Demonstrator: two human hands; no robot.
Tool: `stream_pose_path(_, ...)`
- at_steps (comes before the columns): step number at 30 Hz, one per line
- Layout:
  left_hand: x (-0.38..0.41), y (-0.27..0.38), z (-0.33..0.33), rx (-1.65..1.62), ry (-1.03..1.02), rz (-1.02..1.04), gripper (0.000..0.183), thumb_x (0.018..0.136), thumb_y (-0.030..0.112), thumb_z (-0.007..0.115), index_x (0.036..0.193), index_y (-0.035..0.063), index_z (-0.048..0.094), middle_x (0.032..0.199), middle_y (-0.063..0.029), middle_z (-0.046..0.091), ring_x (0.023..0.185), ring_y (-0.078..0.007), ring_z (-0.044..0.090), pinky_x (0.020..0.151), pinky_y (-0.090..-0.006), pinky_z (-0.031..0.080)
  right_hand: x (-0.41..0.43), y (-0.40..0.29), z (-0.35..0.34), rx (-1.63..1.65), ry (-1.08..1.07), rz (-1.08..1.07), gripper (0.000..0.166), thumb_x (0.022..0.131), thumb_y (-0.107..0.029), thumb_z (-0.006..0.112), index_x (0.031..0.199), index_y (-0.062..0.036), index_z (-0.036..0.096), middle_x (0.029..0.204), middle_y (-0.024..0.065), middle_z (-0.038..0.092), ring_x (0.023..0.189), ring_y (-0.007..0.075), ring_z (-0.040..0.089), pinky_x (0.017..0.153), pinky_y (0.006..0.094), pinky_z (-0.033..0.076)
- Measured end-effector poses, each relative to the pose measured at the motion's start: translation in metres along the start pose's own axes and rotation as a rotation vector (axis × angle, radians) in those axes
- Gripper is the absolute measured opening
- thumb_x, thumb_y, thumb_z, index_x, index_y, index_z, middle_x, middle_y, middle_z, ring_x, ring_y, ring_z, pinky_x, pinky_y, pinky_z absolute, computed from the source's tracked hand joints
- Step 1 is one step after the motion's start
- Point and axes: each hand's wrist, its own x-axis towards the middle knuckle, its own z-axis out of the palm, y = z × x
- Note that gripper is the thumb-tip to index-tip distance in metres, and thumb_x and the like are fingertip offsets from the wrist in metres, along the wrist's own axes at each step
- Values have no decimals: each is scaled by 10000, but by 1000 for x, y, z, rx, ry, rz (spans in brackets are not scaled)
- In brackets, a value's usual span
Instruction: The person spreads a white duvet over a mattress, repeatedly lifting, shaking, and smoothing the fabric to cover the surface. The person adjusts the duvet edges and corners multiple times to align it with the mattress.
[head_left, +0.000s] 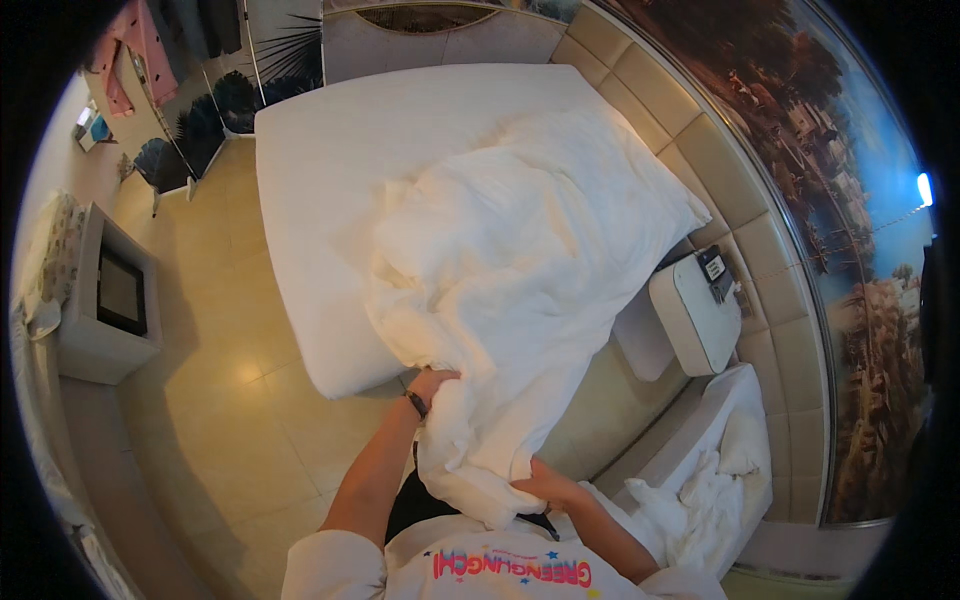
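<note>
A rumpled white duvet (517, 247) lies heaped over the right half of a bed, and its near end hangs off toward my body. My left hand (433, 386) grips the duvet's left side close to the bed's foot. At the near end, by my waist, my right hand (551, 484) is closed on the duvet's edge; some fingers are hidden by the cloth. A smooth white fitted sheet (322, 195) covers the mattress. A dark band circles my left wrist.
A white bedside table (694, 311) carrying small dark items stands right of the bed. Beyond it, crumpled white bedding (705, 502) lies on a second bed. A white cabinet (112, 300) is at the left, a folding screen (217, 112) at the back left. Tiled floor (240, 420) runs between.
</note>
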Motion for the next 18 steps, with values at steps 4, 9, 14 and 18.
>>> stream_pose_path(4, -45, 24, 20, 282, 202, 340, 433, 722, 35, 648, 1132, -11, 518, 1017, -124, 617, 854, -230, 620, 721, -351, 519, 42, -44, -23, -262, 106, 126, 345, 790, -79, 615, 1114, 20, 550, 1002, 99, 621, 847, 174, 605, 739, 309, 497)
stream_pose_path(9, -103, 134, 16, 205, 407, 588, 331, 716, -18, 624, 1041, 9, 568, 942, -78, 632, 831, -192, 609, 702, -325, 512, 92, -147, -18, -84, -86, -276, 301, 796, -91, 615, 1064, 37, 569, 933, 81, 624, 795, 149, 593, 700, 297, 488)
stream_pose_path(14, -174, 282, 41, 274, 495, 1085, 352, 735, -28, 597, 1085, -6, 570, 1033, -103, 615, 899, -200, 593, 768, -341, 487, 148, -233, 22, -107, -449, -381, 359, 793, -109, 625, 1111, 27, 529, 976, 102, 597, 833, 159, 571, 701, 289, 479)
stream_pose_path(18, -187, 311, 29, 688, 793, 1201, 267, 793, -20, 561, 1059, -42, 565, 995, -117, 623, 864, -201, 601, 743, -334, 488, 187, -254, 59, -3, -610, -425, 372, 785, -73, 610, 1131, 25, 515, 988, 108, 596, 849, 171, 565, 729, 287, 469)
